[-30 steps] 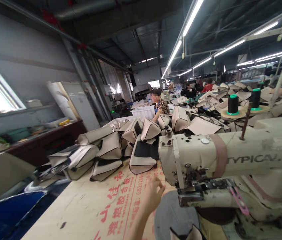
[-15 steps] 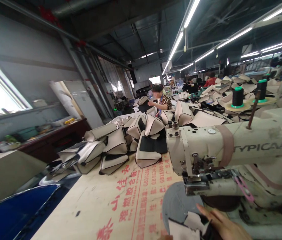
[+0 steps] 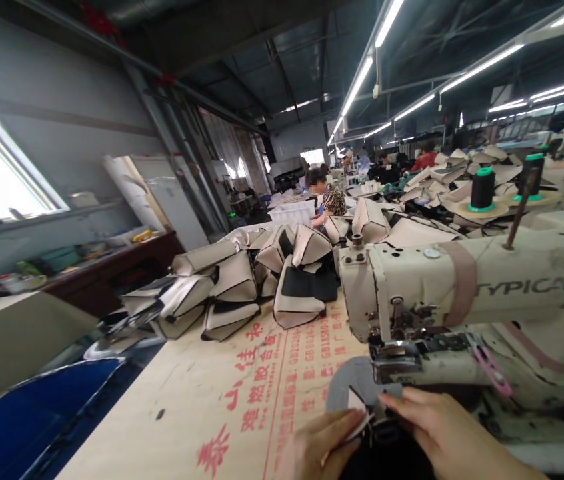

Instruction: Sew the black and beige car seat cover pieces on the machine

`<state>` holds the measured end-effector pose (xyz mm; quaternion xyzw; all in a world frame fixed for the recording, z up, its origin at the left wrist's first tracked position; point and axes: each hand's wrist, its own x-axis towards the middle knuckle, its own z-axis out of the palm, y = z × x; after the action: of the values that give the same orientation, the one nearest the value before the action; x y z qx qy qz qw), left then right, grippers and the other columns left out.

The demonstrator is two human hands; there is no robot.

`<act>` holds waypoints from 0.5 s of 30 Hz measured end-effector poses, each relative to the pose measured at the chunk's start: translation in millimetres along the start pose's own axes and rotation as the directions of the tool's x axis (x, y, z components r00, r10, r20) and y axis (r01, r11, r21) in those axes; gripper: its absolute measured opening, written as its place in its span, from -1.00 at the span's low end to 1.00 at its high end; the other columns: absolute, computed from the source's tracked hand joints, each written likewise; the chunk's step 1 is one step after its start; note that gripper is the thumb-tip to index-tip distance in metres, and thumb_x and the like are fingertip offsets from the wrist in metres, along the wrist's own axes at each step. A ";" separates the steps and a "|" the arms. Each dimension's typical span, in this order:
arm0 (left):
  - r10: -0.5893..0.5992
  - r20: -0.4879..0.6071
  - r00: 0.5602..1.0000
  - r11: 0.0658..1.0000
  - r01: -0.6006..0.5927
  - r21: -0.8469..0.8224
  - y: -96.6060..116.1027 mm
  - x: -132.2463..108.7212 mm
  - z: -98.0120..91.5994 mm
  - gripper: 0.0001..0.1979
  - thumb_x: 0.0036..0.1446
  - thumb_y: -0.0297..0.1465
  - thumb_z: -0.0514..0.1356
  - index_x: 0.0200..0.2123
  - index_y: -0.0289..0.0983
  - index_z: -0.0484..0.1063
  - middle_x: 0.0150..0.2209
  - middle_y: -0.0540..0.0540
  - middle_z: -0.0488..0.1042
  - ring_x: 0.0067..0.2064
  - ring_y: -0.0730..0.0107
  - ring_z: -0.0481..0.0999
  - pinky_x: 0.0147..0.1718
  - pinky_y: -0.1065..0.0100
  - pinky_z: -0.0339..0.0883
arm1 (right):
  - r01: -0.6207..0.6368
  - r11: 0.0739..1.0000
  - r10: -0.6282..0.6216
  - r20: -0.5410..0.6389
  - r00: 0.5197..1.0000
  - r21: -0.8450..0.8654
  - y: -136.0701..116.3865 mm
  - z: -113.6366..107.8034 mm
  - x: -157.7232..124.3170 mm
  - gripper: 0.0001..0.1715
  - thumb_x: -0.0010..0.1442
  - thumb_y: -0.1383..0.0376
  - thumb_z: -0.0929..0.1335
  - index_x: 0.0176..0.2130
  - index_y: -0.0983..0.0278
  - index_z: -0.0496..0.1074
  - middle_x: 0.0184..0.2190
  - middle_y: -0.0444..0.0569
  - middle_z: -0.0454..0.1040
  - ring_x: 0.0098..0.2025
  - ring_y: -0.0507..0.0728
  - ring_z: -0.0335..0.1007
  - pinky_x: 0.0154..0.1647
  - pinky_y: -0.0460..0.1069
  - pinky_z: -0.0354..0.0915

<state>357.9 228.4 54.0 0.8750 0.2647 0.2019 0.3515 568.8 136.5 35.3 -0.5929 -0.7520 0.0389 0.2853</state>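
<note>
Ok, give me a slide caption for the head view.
Left hand and right hand hold a dark piece at a sewing machine.

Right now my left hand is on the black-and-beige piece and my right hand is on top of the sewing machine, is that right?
Not quite: the right hand isn't on top of the sewing machine. The head view shows it lower down, on the black-and-beige piece together with the left hand.

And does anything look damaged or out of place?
Minor things: the sewing machine's casing is scuffed and stained, and a small dark mark stands out on the pale board, left of the red lettering.
</note>
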 end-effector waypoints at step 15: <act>0.072 -0.193 0.979 0.995 -0.058 0.078 -5.5 19.8 16.3 -0.84 0.14 -0.42 0.11 -0.21 -0.19 0.44 -0.32 0.00 0.48 -0.28 0.47 0.49 -0.28 0.54 0.34 | 0.058 0.979 -0.007 -0.252 0.968 0.195 6.9 31.5 1.3 -0.65 0.27 0.43 0.16 0.04 0.29 0.25 -0.12 -0.01 0.39 -0.09 0.07 0.31 -0.05 -0.04 0.28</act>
<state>380.4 235.5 42.4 0.8712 0.2762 0.2887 0.2852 559.6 148.5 6.8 -0.5487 -0.7121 0.0347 0.4366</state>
